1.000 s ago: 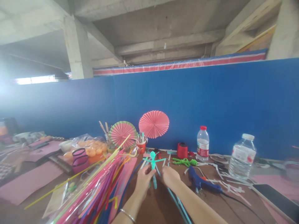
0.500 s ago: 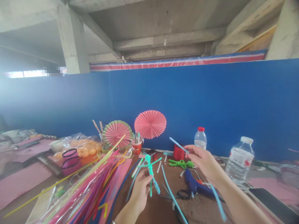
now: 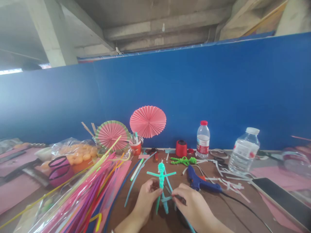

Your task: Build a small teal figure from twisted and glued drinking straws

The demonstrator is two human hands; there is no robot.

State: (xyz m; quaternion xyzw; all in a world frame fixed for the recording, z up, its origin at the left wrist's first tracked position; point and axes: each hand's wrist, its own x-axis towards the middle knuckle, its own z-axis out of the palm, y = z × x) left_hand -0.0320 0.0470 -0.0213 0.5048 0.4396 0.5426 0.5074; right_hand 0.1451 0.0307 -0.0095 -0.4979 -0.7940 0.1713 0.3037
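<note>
A small turquoise pipe-cleaner figure [image 3: 161, 176] stands upright in my left hand [image 3: 147, 197], pinched low on its body between thumb and fingers. Its two arms stick out sideways and its legs point down; one leg looks thicker and bluer. My right hand [image 3: 193, 204] has closed on a light blue pipe cleaner [image 3: 166, 198], whose end lies across that thicker leg. The rest of this strip is hidden by my fingers. Another light blue strip on the table passes behind my right hand.
A blue glue gun [image 3: 204, 185] with its cord lies right of my hands, near a bright green pipe-cleaner piece [image 3: 183, 160]. Bundled pipe cleaners [image 3: 94, 187] fill the left. Two water bottles [image 3: 203, 142], a phone [image 3: 279, 197] and pink paper fans [image 3: 148, 121] stand or lie around.
My right hand has come down and left, bringing its light blue pipe cleaner from raised in the air to the figure's leg. The figure now stands straighter, and the view has tilted down.
</note>
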